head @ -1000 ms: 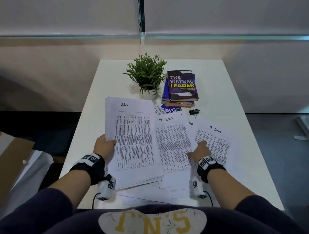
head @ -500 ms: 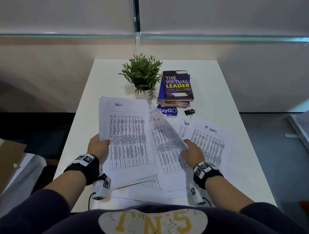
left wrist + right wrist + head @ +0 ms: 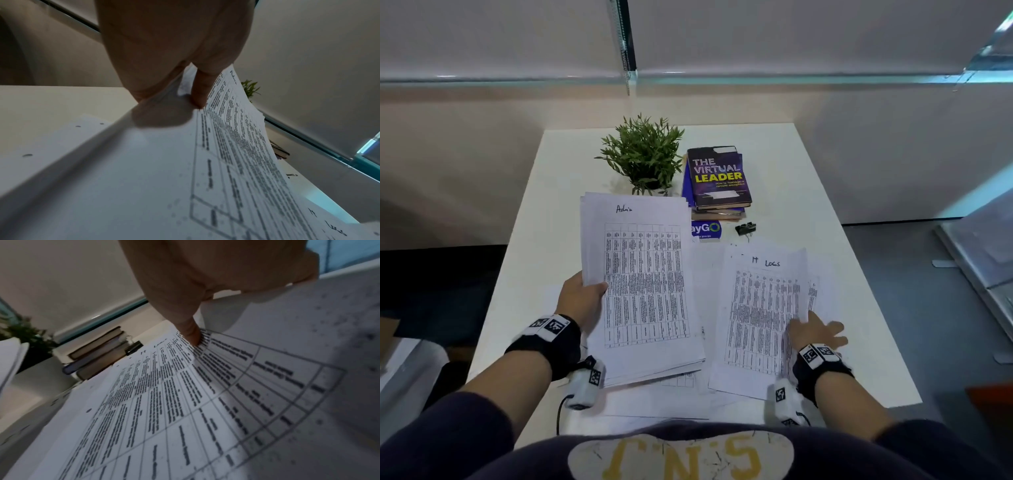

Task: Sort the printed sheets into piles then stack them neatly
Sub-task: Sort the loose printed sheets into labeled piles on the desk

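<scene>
A thick stack of printed sheets headed "Admin" [image 3: 643,284] is raised off the table at its far end. My left hand [image 3: 592,291] grips its left edge. In the left wrist view the thumb [image 3: 200,94] lies on top of the Admin stack [image 3: 226,146] and the fingers are underneath. To the right, a sheet headed "IT Logs" [image 3: 760,315] lies on other printed sheets. My right hand [image 3: 818,325] rests at its right edge. The thumb [image 3: 193,335] presses on the IT Logs sheet [image 3: 154,394], and the fingers are spread on the paper beside it.
More loose sheets [image 3: 654,401] lie under both piles near the front edge of the white table [image 3: 544,222]. At the back stand a potted plant [image 3: 643,154] and a pile of books [image 3: 717,178]. In front of the books are a blue card [image 3: 705,229] and a black binder clip [image 3: 745,228].
My right hand lifted an IT Logs sheet from the middle of the table and carried it right onto the other IT Logs sheet. My left hand kept its grip on the Admin stack.
</scene>
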Demonstrator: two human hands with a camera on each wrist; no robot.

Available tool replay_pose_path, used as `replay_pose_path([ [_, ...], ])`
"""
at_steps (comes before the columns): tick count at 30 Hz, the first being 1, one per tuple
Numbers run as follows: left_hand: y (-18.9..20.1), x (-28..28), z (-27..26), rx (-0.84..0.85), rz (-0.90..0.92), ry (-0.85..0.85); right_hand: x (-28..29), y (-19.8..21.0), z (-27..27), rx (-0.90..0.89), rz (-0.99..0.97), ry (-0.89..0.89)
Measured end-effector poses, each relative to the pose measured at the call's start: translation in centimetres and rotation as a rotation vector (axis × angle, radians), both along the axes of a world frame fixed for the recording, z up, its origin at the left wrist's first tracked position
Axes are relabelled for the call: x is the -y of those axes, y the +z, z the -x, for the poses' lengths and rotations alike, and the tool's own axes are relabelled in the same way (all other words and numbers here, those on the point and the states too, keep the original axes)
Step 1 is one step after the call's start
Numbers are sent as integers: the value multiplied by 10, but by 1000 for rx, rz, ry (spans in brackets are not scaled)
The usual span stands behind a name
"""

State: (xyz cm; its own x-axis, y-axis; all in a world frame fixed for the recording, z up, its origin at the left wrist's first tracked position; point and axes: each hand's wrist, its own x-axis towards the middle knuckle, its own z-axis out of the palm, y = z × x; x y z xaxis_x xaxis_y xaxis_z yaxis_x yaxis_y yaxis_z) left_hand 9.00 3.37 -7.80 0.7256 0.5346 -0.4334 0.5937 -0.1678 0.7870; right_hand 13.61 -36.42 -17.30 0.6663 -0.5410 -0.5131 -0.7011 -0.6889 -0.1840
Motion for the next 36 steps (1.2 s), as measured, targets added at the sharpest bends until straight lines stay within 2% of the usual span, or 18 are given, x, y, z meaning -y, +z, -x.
replay_pose_path([
  [5,2,17,-4,14,32,-26,12,-8,2,-16,-99,-41],
  [10,2,24,-5,9,36,-43,12,-11,2,-31,-49,-55],
  [14,1,27,-6,-16,45,-47,9,-10,-4,-22,-113,-42],
  [16,1,28,-7,-23,50,-45,8,-12,-2,42,-102,-27],
  [19,3,30,-8,-18,50,-46,6,-13,4,258,-80,38],
  [21,3,30,-8,-12,45,-47,7,-7,7,392,-140,39],
  [24,3,30,-8,-3,55,-39,6,16,8,504,-234,46],
  [27,2,29,-6,2,53,-37,13,42,0,528,-303,3],
  [31,-1,25,-2,23,50,-16,33,75,-14,641,-250,182],
  [36,2,24,2,43,69,-9,34,140,-22,836,-425,284],
])
